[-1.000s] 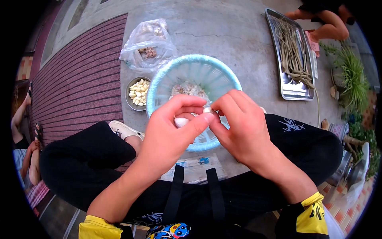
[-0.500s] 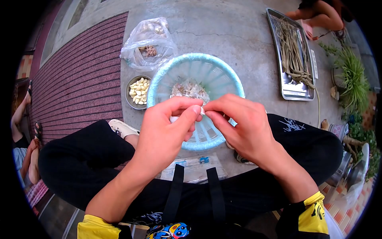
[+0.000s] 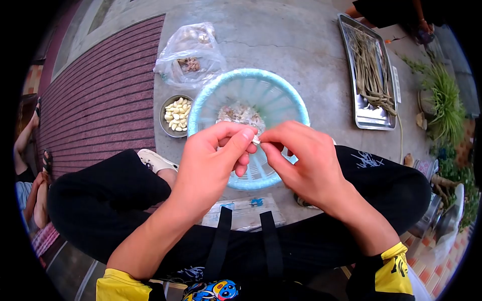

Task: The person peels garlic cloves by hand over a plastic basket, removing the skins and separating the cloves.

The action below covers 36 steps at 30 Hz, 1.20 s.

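Over a light blue plastic basket (image 3: 299, 103), my left hand (image 3: 211, 158) is closed with its thumb and forefinger pinching a small white garlic clove (image 3: 256, 140). From the other side, the fingertips of my right hand (image 3: 309, 158) pinch the same clove at its near end. My curled left fingers partly hide something pale. Papery garlic skins (image 3: 241, 114) lie in the bottom of the basket. Left of it stands a metal bowl (image 3: 163, 121) of peeled garlic cloves (image 3: 177, 113). Behind the bowl lies a clear plastic bag (image 3: 175, 47) with garlic bulbs inside.
A metal tray (image 3: 374, 118) of long dry stalks (image 3: 370, 70) lies at the right, with a person beyond it. Green potted plants (image 3: 447, 100) stand farther right. Another person sits at the far left by a striped maroon mat (image 3: 110, 95). A flat packet (image 3: 246, 210) lies between my legs.
My fingers have shifted slightly on the clove, and more of it shows between them. At the top right, the other person has changed posture behind the tray.
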Tool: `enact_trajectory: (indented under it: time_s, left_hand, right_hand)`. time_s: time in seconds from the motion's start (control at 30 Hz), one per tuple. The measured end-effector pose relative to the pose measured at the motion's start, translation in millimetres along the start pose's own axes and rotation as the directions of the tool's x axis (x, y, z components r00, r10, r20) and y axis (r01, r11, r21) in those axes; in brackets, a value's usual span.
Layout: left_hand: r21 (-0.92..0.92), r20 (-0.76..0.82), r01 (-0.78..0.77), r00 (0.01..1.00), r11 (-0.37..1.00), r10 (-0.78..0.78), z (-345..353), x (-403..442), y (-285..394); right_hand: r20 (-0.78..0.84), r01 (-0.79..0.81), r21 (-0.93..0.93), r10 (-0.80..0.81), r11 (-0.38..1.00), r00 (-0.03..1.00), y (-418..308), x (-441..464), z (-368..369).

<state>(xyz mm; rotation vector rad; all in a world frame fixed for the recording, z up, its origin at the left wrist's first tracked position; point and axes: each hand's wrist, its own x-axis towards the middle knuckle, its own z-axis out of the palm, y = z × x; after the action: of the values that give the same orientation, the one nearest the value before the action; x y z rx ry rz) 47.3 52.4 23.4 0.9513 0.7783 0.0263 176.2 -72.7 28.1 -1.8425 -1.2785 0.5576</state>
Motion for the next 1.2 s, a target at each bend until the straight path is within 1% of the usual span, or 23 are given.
enact_trajectory:
  time_s: [0.1, 0.17, 0.2, 0.27, 0.3, 0.37, 0.4, 0.47, 0.5, 0.53, 0.57, 0.6, 0.63, 0.67, 0.73, 0.77, 0.8, 0.83, 0.87, 0.93, 1.03, 1.17, 1.2]
  left_hand:
    - [-0.005, 0.005, -0.030, 1.000, 1.000, 0.030, -1.0, 1.3, -2.6]
    - [0.118, 0.010, -0.083, 0.997, 0.990, 0.082, -0.9, 0.8, -2.3]
    - [0.118, 0.010, -0.085, 0.996, 0.989, 0.085, -0.6, 0.6, -1.5]
    - [0.231, -0.003, -0.109, 0.994, 0.967, 0.113, 1.1, -0.7, 0.4]
    - [0.227, 0.004, -0.119, 0.993, 0.967, 0.122, 1.6, -0.4, 0.9]
    - [0.300, -0.019, -0.106, 0.993, 0.948, 0.117, 3.0, -1.6, 1.8]
    - [0.291, -0.004, -0.123, 0.992, 0.949, 0.130, 3.8, -2.4, 1.4]
    - [0.316, -0.014, -0.075, 0.996, 0.946, 0.084, 5.2, -2.4, 0.2]
    - [0.281, 0.007, -0.046, 0.999, 0.959, 0.046, 5.8, -2.5, 1.8]
    - [0.276, 0.017, -0.056, 0.998, 0.960, 0.053, 5.9, -1.3, 1.8]
    - [0.226, 0.047, -0.056, 0.998, 0.973, 0.047, 4.9, -0.6, 0.8]
    - [0.178, 0.072, -0.049, 0.997, 0.983, 0.036, 3.6, -0.9, -0.5]
    - [0.179, 0.065, -0.040, 0.997, 0.983, 0.029, 2.7, -0.9, -0.1]
    - [0.140, 0.083, -0.020, 0.997, 0.990, 0.008, 2.2, 0.4, 0.9]
    - [0.104, 0.090, 0.008, 0.996, 0.995, -0.018, 0.4, 0.3, -0.6]
    - [0.025, 0.093, 0.010, 0.996, 1.000, -0.012, -0.5, 1.0, -1.7]
    - [-0.056, 0.097, 0.013, 0.995, 0.998, -0.008, -1.2, 1.8, -2.1]
    - [-0.048, 0.086, 0.015, 0.996, 0.999, -0.011, -2.3, 2.7, -1.8]
    - [-0.049, 0.081, 0.016, 0.997, 0.999, -0.011, -2.5, 2.9, -1.9]
    - [-0.080, 0.054, 0.001, 0.999, 0.997, 0.003, -2.5, 2.7, -2.3]
    - [-0.040, 0.046, 0.008, 0.999, 0.999, -0.006, -1.6, -0.7, -0.5]
    - [-0.032, 0.034, 0.008, 0.999, 0.999, -0.007, -1.5, -0.9, -3.3]
    - [-0.057, 0.025, 0.004, 1.000, 0.998, -0.002, -1.1, -0.7, -6.6]
  right_hand:
    - [0.030, -0.004, -0.021, 0.005, 1.000, 1.000, 1.9, 0.6, -1.8]
    - [0.042, -0.017, -0.043, 0.019, 0.999, 0.999, 0.5, 2.0, -4.1]
    - [0.054, -0.029, -0.067, 0.033, 0.997, 0.998, -0.2, 2.8, -5.3]
    - [0.046, -0.023, -0.069, 0.026, 0.997, 0.999, -0.5, 1.4, -5.6]
    - [0.037, -0.015, -0.076, 0.018, 0.997, 0.999, 0.2, 1.3, -5.8]
    - [0.049, 0.038, -0.122, -0.032, 0.992, 0.998, 0.8, 1.1, -5.9]
    - [0.063, 0.080, -0.160, -0.070, 0.984, 0.996, 0.8, 0.1, -6.4]
    - [0.097, 0.052, -0.178, -0.035, 0.983, 0.995, -2.5, -0.4, -7.6]
    - [0.084, 0.046, -0.168, -0.032, 0.985, 0.996, -3.0, 0.1, -7.1]
    - [0.073, 0.039, -0.150, -0.028, 0.988, 0.997, -1.8, -0.2, -6.8]
    - [0.072, 0.041, -0.156, -0.030, 0.987, 0.997, -0.9, 0.6, -9.0]
    - [0.058, -0.005, -0.169, 0.015, 0.986, 0.998, 0.3, 1.7, -9.6]
    - [0.047, -0.056, -0.176, 0.065, 0.983, 0.997, 1.1, 2.1, -9.0]
    - [0.015, -0.055, -0.218, 0.060, 0.974, 0.998, 4.4, 3.6, -10.4]
    - [0.020, -0.144, -0.192, 0.151, 0.971, 0.988, 10.5, 4.8, -11.8]
    - [0.024, -0.142, -0.185, 0.149, 0.972, 0.989, 10.5, 4.3, -11.8]
    - [0.069, -0.185, -0.143, 0.196, 0.972, 0.978, 8.8, 4.4, -12.6]
    - [0.118, -0.230, -0.104, 0.242, 0.967, 0.963, 6.7, 4.9, -12.6]
    - [0.122, -0.229, -0.102, 0.240, 0.968, 0.963, 4.2, 5.3, -11.2]
    - [0.016, -0.068, -0.026, 0.068, 0.997, 0.998, -1.3, 5.5, -7.6]
    - [0.031, -0.023, 0.016, 0.023, 1.000, 0.999, -4.1, 3.3, -4.6]
    - [0.029, -0.013, 0.027, 0.012, 1.000, 0.999, -2.2, 2.6, -2.9]
    - [0.018, 0.001, 0.002, -0.001, 1.000, 1.000, -2.0, 1.6, -2.3]
